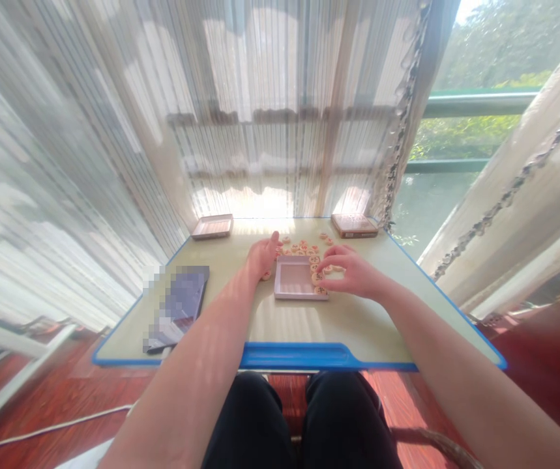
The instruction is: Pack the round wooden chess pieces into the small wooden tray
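A shallow white box lies on the table in front of me, with several round wooden Chinese chess pieces in a column along its right side. My right hand is at that column, thumb and fingertips apart and touching or almost touching the pieces. Just off the box's upper left corner is my left hand; one digit points up, the others are partly hidden. Loose chess pieces lie heaped behind the box. One more piece sits under my left wrist, and others lie beneath my right hand.
A box lid or tray is at the back left, and a flat closed box at the back right. On the left lies a dark, partly blurred tablet-like device. The pale table has a blue edge; curtains hang behind.
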`<action>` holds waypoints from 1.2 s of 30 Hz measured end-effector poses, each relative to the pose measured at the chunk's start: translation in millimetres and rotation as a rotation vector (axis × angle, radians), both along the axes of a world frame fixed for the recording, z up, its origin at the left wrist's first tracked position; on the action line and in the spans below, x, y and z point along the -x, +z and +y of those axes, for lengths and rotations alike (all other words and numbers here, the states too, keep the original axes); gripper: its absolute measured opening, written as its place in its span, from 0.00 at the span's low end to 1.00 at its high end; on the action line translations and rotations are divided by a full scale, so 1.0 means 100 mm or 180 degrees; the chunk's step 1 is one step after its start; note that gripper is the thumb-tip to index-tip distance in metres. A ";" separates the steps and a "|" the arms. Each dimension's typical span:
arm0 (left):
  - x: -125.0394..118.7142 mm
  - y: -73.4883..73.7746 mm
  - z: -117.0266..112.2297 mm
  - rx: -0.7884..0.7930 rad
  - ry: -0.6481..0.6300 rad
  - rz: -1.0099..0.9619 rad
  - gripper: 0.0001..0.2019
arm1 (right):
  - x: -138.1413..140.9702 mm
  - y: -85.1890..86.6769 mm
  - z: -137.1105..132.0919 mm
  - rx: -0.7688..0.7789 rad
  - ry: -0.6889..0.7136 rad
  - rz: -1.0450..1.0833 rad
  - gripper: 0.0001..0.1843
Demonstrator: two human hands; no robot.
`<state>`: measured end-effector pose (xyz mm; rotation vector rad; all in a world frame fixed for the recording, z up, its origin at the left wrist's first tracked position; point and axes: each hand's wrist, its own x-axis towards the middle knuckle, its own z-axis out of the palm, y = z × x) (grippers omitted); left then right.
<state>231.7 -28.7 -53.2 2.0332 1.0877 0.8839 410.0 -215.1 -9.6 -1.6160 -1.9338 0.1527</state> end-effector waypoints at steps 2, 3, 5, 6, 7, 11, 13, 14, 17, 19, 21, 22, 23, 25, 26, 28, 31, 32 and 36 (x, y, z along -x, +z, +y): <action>0.01 0.02 -0.03 -0.0184 -0.0012 0.0030 0.33 | 0.00 0.03 -0.01 0.0146 0.0022 -0.0027 0.12; 0.01 0.04 -0.05 -0.0339 -0.0031 0.0057 0.32 | -0.01 0.04 -0.02 0.0218 0.0043 -0.0028 0.12; 0.01 0.08 -0.09 -0.0703 -0.0099 0.0100 0.29 | -0.02 0.04 -0.02 0.0326 0.0092 -0.0024 0.13; 0.01 0.10 -0.11 -0.0867 -0.0133 0.0113 0.28 | -0.03 0.03 -0.02 0.0366 0.0125 -0.0029 0.13; 0.01 0.11 -0.12 -0.0991 -0.0152 0.0121 0.28 | -0.04 0.01 -0.02 0.0397 0.0159 -0.0043 0.13; 0.00 0.12 -0.11 -0.1125 -0.0100 0.0195 0.27 | -0.06 -0.04 0.00 0.0412 0.0233 -0.0137 0.13; -0.01 0.11 -0.09 -0.1143 -0.0098 0.0233 0.27 | -0.07 -0.05 0.00 0.0408 0.0235 -0.0167 0.13; -0.01 0.10 -0.08 -0.1167 -0.0102 0.0239 0.27 | -0.07 -0.05 0.00 0.0409 0.0236 -0.0177 0.13; -0.01 0.09 -0.06 -0.1208 -0.0112 0.0244 0.28 | -0.06 -0.05 0.00 0.0428 0.0196 -0.0206 0.13; -0.01 0.08 -0.07 -0.1164 -0.0092 0.0219 0.28 | -0.05 -0.04 0.00 0.0443 0.0162 -0.0231 0.13; -0.01 0.08 -0.08 -0.1112 -0.0069 0.0180 0.29 | -0.04 -0.04 0.00 0.0444 0.0162 -0.0243 0.13; -0.01 0.09 -0.08 -0.1099 -0.0059 0.0161 0.29 | -0.04 -0.03 0.00 0.0439 0.0178 -0.0246 0.13; 0.00 0.09 -0.09 -0.1099 -0.0052 0.0150 0.29 | -0.04 -0.03 0.00 0.0434 0.0196 -0.0248 0.13; 0.00 0.11 -0.11 -0.1132 -0.0042 0.0156 0.29 | -0.04 -0.02 0.00 0.0429 0.0242 -0.0256 0.13; 0.00 0.12 -0.12 -0.1172 -0.0051 0.0180 0.29 | -0.05 -0.02 0.00 0.0430 0.0263 -0.0262 0.13; -0.01 0.14 -0.15 -0.1337 -0.0111 0.0286 0.27 | -0.05 -0.01 0.00 0.0435 0.0295 -0.0279 0.13; -0.03 0.18 -0.21 -0.1738 -0.0202 0.0490 0.21 | -0.05 -0.01 -0.01 0.0442 0.0300 -0.0302 0.13; -0.03 0.20 -0.24 -0.1859 -0.0227 0.0545 0.19 | -0.05 0.00 -0.01 0.0444 0.0293 -0.0304 0.13; -0.03 0.26 -0.34 -0.2073 -0.0415 0.0779 0.11 | -0.05 0.00 -0.01 0.0401 0.0283 -0.0298 0.13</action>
